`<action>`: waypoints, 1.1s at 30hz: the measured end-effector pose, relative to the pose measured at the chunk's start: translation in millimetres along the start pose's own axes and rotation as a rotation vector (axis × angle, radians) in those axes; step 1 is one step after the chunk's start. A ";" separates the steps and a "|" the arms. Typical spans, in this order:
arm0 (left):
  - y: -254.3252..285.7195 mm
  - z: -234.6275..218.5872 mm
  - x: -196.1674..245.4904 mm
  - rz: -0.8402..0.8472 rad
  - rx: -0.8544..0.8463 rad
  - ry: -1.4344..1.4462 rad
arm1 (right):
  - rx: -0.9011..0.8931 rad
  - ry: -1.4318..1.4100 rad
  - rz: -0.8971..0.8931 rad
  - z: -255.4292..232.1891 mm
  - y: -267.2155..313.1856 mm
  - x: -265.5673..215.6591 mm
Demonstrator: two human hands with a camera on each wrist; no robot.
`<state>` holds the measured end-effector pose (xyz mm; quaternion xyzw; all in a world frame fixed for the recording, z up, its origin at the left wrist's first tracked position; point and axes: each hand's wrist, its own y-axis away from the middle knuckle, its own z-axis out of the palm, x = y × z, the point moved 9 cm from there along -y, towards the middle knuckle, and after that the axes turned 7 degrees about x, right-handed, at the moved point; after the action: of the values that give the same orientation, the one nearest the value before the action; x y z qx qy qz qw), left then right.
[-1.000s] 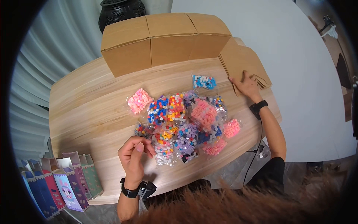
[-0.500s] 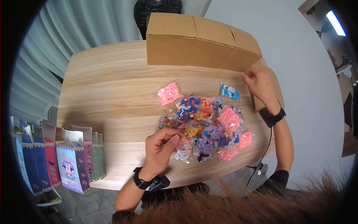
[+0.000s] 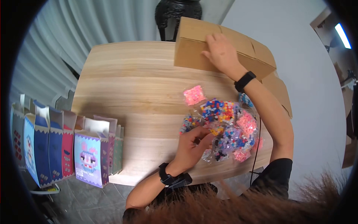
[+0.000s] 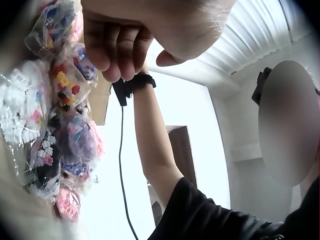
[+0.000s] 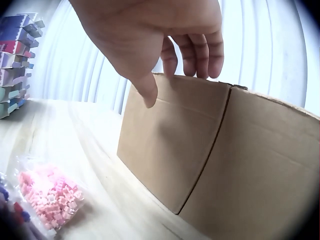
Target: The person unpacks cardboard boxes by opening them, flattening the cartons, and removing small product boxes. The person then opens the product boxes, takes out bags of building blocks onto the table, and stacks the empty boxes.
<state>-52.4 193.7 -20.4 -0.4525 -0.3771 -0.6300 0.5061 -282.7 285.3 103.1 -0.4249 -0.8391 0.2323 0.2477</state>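
In the head view my right hand (image 3: 222,54) is over the left part of a row of brown cardboard boxes (image 3: 257,71) at the back of the table. The right wrist view shows its fingers at the top edge of the nearest box (image 5: 170,135), the thumb hanging before the front face. My left hand (image 3: 192,147) hovers by a pile of clear bags of small coloured building bricks (image 3: 227,138). Its fingers are loosely curled with nothing visible in them. The left wrist view shows a bag of white bricks (image 4: 22,105) close beside that hand.
Open printed cartons (image 3: 89,160) stand in a row at the table's left edge. A bag of pink bricks (image 3: 194,95) lies apart behind the pile. Flattened cardboard (image 3: 278,91) is at the right edge. A black cable (image 3: 256,149) runs down from the right wrist.
My right hand has left the flattened cardboard and moved left to the box row. My left hand stays by the pile. The head view has turned left, so things appear farther right.
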 end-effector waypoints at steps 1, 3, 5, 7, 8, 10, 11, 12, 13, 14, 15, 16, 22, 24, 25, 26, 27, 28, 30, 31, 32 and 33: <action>0.4 -1.3 -2.2 -0.001 0.015 -0.001 | 0.010 0.013 0.053 -1.4 0.4 4.4; 0.0 1.6 -7.7 0.030 -0.017 0.010 | 0.015 0.033 0.054 -0.4 -0.5 0.8; 0.6 2.1 -11.2 0.019 -0.016 0.027 | 0.003 0.041 0.071 -1.1 -0.4 1.7; 0.2 3.6 -11.4 0.017 -0.023 0.040 | 0.011 0.070 0.021 2.4 0.2 -0.6; -0.1 3.0 -10.8 0.017 -0.018 0.030 | 0.018 0.090 -0.028 4.3 -0.3 -4.0; -0.2 3.3 -6.9 0.030 -0.023 0.018 | 0.006 0.080 -0.042 6.5 -3.8 -0.3; -0.5 1.5 -5.8 0.022 -0.001 0.014 | -0.012 0.059 -0.055 5.1 -6.5 -1.1; -0.4 -0.1 -5.0 0.015 0.017 0.010 | -0.002 0.074 -0.050 1.3 -8.8 -0.4; -0.2 0.9 -5.7 0.027 -0.004 0.007 | -0.006 0.038 -0.054 -1.1 -10.8 -0.8; -1.6 -1.9 -9.9 0.025 0.016 0.040 | -0.009 0.010 -0.055 -5.9 -13.4 -0.7; -2.9 -2.7 -12.0 0.020 0.028 0.074 | 0.032 -0.005 -0.070 -13.3 -15.7 -3.1; -3.0 0.8 -10.9 0.031 -0.015 0.078 | 0.071 -0.014 -0.083 -20.4 -17.5 -4.0; -1.9 -5.3 -5.7 0.038 0.012 0.127 | 0.271 0.053 -0.263 -106.3 -22.7 -37.9; 1.0 -10.5 8.3 0.137 0.076 0.077 | 0.305 0.025 -0.303 -142.6 -15.7 -61.2; 4.5 -17.3 21.9 0.241 0.152 0.036 | 0.307 0.029 -0.297 -155.3 -10.9 -71.1; 13.8 -25.7 35.8 0.306 0.215 -0.043 | 0.332 -0.003 -0.305 -170.0 -4.1 -82.5; 21.7 -30.3 42.2 0.313 0.205 -0.047 | 0.356 -0.033 -0.313 -183.3 3.5 -93.9; 37.2 -42.3 61.5 0.491 0.323 -0.214 | 0.360 -0.024 -0.308 -193.5 10.7 -105.1; 63.2 -55.7 85.7 0.663 0.437 -0.385 | 0.373 -0.160 -0.324 -209.5 30.4 -130.7; 79.4 -67.3 99.9 0.751 0.587 -0.498 | 0.375 -0.161 -0.321 -211.4 40.1 -144.3; 96.2 -75.2 113.0 0.838 0.741 -0.611 | 0.380 -0.189 -0.353 -213.6 49.3 -160.9; 102.6 -77.9 117.7 0.841 0.740 -0.616 | 0.389 -0.218 -0.384 -216.2 58.7 -175.4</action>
<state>24.1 65.3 69.6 -0.5172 -0.4882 -0.0467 0.7014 -24.4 210.0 195.9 -0.1755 -0.8656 0.3819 0.2723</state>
